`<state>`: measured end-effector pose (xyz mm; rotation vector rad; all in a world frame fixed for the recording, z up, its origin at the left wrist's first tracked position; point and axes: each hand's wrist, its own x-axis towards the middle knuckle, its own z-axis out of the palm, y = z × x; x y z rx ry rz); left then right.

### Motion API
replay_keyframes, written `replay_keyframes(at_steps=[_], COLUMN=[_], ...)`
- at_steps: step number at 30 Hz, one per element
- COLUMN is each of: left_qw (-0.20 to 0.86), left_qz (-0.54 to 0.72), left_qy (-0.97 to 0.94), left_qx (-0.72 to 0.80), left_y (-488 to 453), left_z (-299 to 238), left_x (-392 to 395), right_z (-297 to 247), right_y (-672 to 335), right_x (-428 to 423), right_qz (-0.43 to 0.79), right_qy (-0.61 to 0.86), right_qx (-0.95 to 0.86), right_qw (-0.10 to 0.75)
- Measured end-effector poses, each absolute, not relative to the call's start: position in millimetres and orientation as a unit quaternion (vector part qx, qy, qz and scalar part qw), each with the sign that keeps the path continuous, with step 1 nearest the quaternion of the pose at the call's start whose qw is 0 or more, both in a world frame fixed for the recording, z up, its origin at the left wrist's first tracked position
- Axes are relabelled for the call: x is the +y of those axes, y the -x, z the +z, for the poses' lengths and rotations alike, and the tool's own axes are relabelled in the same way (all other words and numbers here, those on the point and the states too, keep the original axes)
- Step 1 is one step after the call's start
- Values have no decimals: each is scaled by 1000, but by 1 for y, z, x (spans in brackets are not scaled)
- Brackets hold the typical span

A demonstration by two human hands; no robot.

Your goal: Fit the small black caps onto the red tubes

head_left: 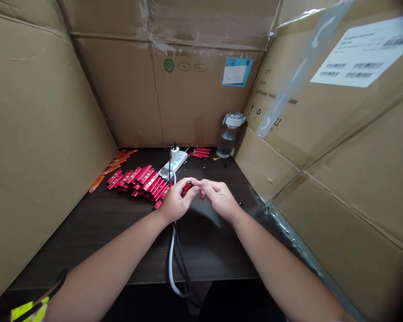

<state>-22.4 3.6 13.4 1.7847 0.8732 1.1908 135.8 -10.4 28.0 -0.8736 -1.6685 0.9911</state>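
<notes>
My left hand [176, 200] and my right hand [217, 197] meet over the middle of a dark table [97, 237]. Both are pinched together on one small red piece [186, 189], which is mostly hidden by the fingers. Just left of my left hand lies a pile of several flat red pieces [139, 180]. A white cable and a black cable [173, 250] run under my left wrist toward the front edge.
A white power strip [173, 163] lies behind the hands. A clear water bottle [229, 134] stands at the back right, with a few red pieces [200, 153] beside it. Orange strips [110, 169] lie at the back left. Cardboard walls [325, 147] enclose the table on three sides.
</notes>
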Motion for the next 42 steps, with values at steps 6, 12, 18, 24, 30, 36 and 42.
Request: replay_keyframes(at_steps=[6, 12, 18, 24, 30, 36, 42], left_qw=[351, 351, 272, 198, 150, 146, 377], left_qz=[438, 428, 407, 397, 419, 431, 368], left_qy=[-729, -741, -779, -799, -810, -825, -772], left_qx=[390, 380, 393, 407, 382, 336, 356], left_y=[28, 31, 34, 32, 29, 28, 26], left_z=[18, 21, 21, 18, 16, 14, 21], left_x=[2, -2, -2, -1, 1, 2, -4], right_z=[28, 17, 25, 32, 26, 24, 30], right_y=[-161, -234, -255, -252, -251, -242, -230], right_x=[7, 51, 43, 14, 12, 13, 13], right_qz=[406, 158, 167, 300, 367, 347, 348], right_qy=[426, 666, 747, 764, 746, 742, 666], right_qx=[-663, -589, -611, -568, -554, -573, -627], right_qw=[462, 430, 203, 58, 44, 24, 204])
